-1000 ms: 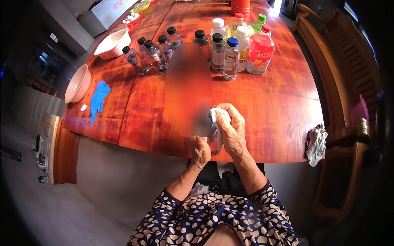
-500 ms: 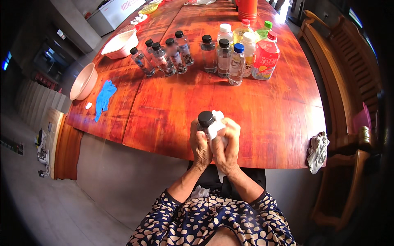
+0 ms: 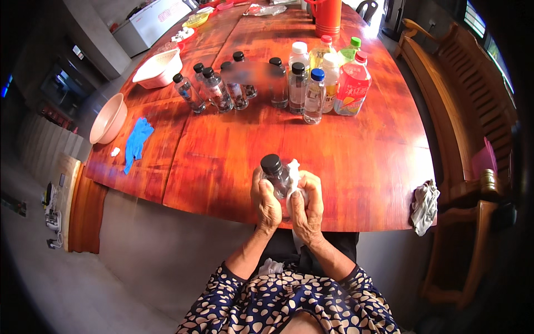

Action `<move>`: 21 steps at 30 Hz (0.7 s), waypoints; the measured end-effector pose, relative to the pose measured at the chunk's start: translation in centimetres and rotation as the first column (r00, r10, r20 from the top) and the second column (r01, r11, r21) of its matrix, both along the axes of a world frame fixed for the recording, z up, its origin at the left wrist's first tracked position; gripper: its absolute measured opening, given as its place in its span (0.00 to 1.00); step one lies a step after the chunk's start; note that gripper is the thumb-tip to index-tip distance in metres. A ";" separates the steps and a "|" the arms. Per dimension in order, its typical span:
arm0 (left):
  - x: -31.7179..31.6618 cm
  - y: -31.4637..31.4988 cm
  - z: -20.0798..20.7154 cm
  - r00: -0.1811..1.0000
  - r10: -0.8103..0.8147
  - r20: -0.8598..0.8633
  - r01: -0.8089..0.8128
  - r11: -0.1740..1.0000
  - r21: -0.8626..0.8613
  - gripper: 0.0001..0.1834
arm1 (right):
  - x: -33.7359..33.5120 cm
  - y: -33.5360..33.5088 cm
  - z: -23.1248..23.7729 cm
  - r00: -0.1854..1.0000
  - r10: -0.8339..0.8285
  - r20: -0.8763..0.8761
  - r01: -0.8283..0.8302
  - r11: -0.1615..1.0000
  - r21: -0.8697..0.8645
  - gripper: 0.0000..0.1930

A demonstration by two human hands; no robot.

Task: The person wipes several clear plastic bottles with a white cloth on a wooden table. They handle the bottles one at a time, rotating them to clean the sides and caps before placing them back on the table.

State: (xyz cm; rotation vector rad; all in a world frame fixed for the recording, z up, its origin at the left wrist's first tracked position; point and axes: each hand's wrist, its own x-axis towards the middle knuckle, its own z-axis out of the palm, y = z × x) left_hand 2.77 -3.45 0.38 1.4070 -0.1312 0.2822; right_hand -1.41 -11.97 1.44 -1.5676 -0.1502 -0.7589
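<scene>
Between my hands, above the near edge of the table, is a clear bottle (image 3: 276,181) with a black cap, tilted slightly. My left hand (image 3: 267,201) is wrapped round its left side, thumb on the front. In my right hand (image 3: 308,204) a white cloth (image 3: 294,178) is gripped, bunched against or just beside the bottle's right side; the exact contact is hard to make out. Beyond my hands stand several black-capped clear bottles (image 3: 216,92) at the left. A blue-capped clear bottle (image 3: 315,100) stands in the group further right.
A pink basin (image 3: 109,119), a blue glove or cloth (image 3: 137,142) and a pale pink basket (image 3: 158,69) lie on the left. A crumpled grey cloth (image 3: 425,207) hangs at the right corner. Beyond the red drink bottle (image 3: 352,89) stands a red thermos (image 3: 327,19). A wooden bench (image 3: 459,94) flanks the right side.
My right hand and the white cloth have come away from the bottle's front toward its right side, uncovering more of it. The view has shifted slightly.
</scene>
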 end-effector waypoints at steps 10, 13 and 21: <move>2.0 -0.6 -1.3 0.995 -0.062 -0.078 0.057 0.996 -0.068 0.32 | 1.7 -0.2 -1.4 0.995 -0.077 -0.060 0.074 0.996 -0.047 0.08; 3.1 -0.4 -1.3 0.992 -0.091 -0.090 0.086 0.995 -0.060 0.33 | 2.8 -0.1 -1.7 0.994 -0.054 -0.098 0.053 0.998 -0.014 0.09; 6.6 1.2 -1.7 0.974 -0.084 -0.209 0.097 0.994 0.052 0.35 | 6.7 0.9 -1.8 0.989 -0.087 -0.122 0.083 0.996 -0.034 0.09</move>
